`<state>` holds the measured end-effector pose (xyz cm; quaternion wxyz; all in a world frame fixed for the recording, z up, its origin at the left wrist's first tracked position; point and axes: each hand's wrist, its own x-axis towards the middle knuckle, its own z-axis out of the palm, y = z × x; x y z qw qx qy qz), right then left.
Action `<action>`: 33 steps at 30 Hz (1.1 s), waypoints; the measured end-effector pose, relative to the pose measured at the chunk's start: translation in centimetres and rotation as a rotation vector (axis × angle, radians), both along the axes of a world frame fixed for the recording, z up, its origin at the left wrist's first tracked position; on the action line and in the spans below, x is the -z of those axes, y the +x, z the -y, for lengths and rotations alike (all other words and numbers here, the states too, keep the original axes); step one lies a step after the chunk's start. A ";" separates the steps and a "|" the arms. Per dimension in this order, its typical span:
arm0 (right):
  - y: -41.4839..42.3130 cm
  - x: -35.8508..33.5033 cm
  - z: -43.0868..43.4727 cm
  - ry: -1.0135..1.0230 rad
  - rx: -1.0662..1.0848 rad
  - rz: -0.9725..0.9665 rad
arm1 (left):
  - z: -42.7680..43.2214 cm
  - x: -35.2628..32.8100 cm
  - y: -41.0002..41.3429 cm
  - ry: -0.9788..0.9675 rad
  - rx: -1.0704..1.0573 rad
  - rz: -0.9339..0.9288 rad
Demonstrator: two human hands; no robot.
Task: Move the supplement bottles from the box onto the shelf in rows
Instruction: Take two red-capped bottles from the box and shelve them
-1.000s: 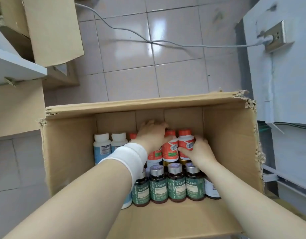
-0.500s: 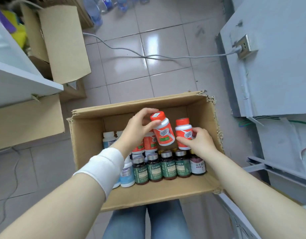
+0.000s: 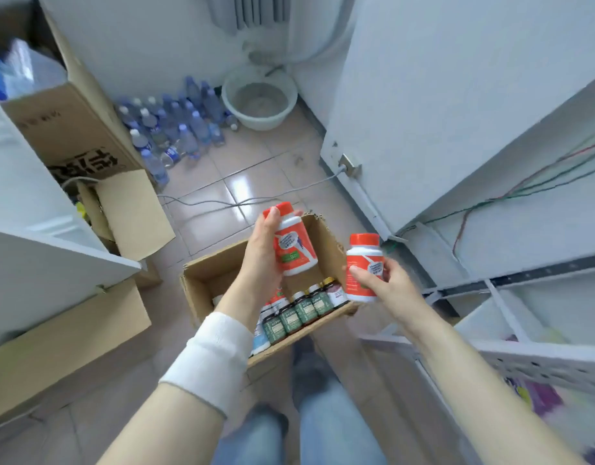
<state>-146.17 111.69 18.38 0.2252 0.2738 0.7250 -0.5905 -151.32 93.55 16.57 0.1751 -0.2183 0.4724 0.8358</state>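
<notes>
Both orange-capped bottles are now lifted clear of the cardboard box [image 3: 205, 286], whereas half a second ago they were only just being raised from the rows inside it. The left bottle [image 3: 294, 250] is gripped by the left hand [image 3: 260, 260], whose thumb is laid along the cap side while the fingers are wrapped behind the body; it is held tilted above the far part of the box. The right bottle [image 3: 361, 263] is gripped by the right hand [image 3: 385, 285], with thumb and fingers closed round its lower half, and it is held roughly upright just beyond the box's right wall. A white wristband [image 3: 212, 357] is worn on the left forearm.

A row of dark green-labelled bottles [image 3: 291, 318] is left standing along the near wall of the box, with other bottles partly hidden behind the left wrist. The box is set on the tiled floor [image 3: 255, 182], between the person's knees and a grey cable [image 3: 222, 204]. White shelves [image 3: 497, 317] are seen at the right. Clear water bottles [image 3: 175, 129] and a pale basin [image 3: 259, 99] are gathered by the far wall.
</notes>
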 end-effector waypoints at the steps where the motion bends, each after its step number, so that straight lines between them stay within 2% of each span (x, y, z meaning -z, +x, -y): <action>1: 2.0 -1.4 0.0 -0.028 0.052 -0.037 | -0.4 -1.3 1.0 0.025 0.066 -0.030; 5: 10.4 -6.0 -0.3 -0.087 0.242 -0.168 | -3.1 -6.7 5.5 0.130 0.242 -0.026; 9: 18.0 -10.4 -1.9 -0.132 0.408 -0.312 | -7.4 -12.2 10.4 0.123 0.405 -0.076; 20: 41.7 -21.3 -12.1 -0.314 0.624 -0.648 | -22.3 -26.1 30.7 0.105 0.697 -0.517; 27: 62.2 -26.4 -22.4 -0.053 0.778 -0.734 | -36.4 -32.5 49.3 0.238 0.933 -0.649; 33: 72.6 -30.2 -29.0 0.012 0.902 -0.804 | -45.9 -36.2 59.7 0.273 1.128 -0.728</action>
